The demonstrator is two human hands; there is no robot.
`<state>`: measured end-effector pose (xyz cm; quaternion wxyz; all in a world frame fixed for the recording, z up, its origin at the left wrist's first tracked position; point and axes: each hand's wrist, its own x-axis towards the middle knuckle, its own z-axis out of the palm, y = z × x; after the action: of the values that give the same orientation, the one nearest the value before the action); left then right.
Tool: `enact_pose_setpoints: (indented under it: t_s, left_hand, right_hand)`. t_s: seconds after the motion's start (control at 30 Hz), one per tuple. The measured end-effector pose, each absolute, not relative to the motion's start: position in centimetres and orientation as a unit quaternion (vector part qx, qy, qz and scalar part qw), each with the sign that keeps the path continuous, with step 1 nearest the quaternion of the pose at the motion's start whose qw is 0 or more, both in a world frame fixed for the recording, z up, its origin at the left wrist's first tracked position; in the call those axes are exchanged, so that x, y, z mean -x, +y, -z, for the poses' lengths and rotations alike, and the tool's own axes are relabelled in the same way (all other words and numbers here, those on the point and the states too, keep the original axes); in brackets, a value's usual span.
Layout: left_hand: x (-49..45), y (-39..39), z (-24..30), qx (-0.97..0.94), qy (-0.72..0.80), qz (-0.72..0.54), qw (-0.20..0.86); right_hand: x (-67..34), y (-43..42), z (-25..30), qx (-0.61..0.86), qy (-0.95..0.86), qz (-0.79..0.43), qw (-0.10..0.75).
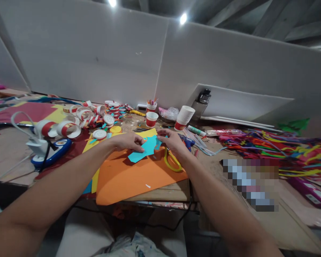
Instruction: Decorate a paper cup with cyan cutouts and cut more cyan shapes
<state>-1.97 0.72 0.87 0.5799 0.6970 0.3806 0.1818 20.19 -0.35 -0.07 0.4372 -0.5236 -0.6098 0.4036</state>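
Note:
A piece of turquoise paper [144, 149] lies on a large orange sheet [131, 176] on the wooden table. My left hand [128, 141] pinches the paper's left edge with curled fingers. My right hand [172, 140] holds its upper right corner, fingers bent over it. Yellow-handled scissors [171, 161] lie on the orange sheet just below my right wrist. A yellow sheet [147, 134] shows behind the turquoise paper.
Red-and-white paper cups [151, 119], a stack of cups [184, 117], cut cup rings [69, 128], a glue stick [196, 130], a dark bottle [202, 101], colourful pipe cleaners [278, 146] at right, a blue device with white cable [46, 151] at left.

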Motion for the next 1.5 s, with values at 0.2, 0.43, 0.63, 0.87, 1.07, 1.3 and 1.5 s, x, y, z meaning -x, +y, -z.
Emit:
enact_pose_setpoints:
  t_s: [0.2, 0.43, 0.63, 0.87, 1.07, 1.3, 1.5]
  left_hand:
    - [2.1, 0.8, -1.2, -0.616, 0.335, -0.252, 0.667]
    - [1.7, 1.3, -0.8, -0.578, 0.319, -0.362, 0.658]
    - [1.0, 1.1, -0.7, -0.581, 0.321, -0.416, 0.622]
    - [0.1, -0.1, -1.0, -0.52, 0.302, -0.467, 0.648]
    - [-0.1, 0.3, -0.8, -0.457, 0.318, -0.513, 0.654]
    - [1.5, 1.6, -1.2, -0.366, 0.368, -0.585, 0.623]
    - [1.4, 2.2, -0.6, -0.359, 0.323, -0.603, 0.635]
  right_hand:
    - [-21.0, 0.4, 0.3, 0.552, -0.608, -0.347, 0.454]
    - [-21.0, 0.3, -0.3, 0.537, -0.652, -0.288, 0.451]
    - [-18.2, -2.3, -1.2, 0.459, -0.655, -0.433, 0.417]
    - [-17.3, -3.4, -1.0, 0.448, -0.665, -0.418, 0.428]
    - [-18.0, -3.2, -2.0, 0.471, -0.714, -0.338, 0.392]
    - [-21.0, -5.4, -3.5, 0.637, -0.768, -0.003, 0.068]
    - [-20.8, -7.1, -2.7, 0.676, -0.737, 0.001, -0.021]
